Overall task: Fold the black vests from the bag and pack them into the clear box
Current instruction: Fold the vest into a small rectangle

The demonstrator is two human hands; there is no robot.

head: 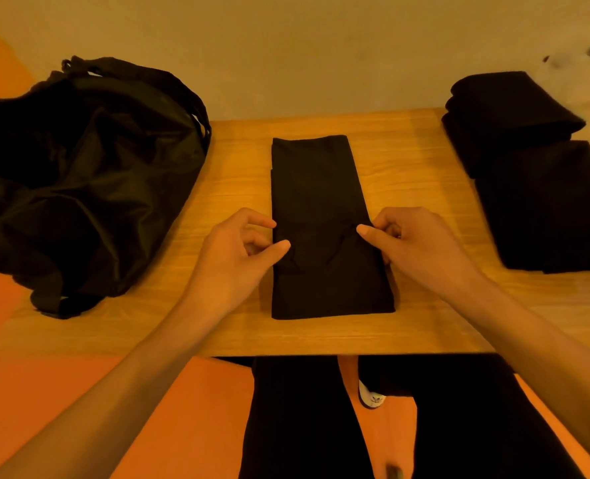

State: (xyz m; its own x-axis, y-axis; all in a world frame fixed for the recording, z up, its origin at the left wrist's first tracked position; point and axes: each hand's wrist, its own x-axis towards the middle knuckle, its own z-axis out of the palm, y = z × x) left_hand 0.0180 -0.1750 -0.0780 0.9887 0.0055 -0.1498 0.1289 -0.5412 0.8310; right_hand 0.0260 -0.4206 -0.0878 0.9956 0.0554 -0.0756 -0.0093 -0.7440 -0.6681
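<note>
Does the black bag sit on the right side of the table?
No, the black bag sits at the table's left end; folded vests lie stacked at the right.

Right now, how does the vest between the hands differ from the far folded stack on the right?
The centre vest is a long, flat strip; the far stack is short and thick. The left hand and right hand pinch the centre vest's edges; no hand touches the far stack. The centre vest lies midway across the table, the far stack at its right rear corner. Both are black.
</note>
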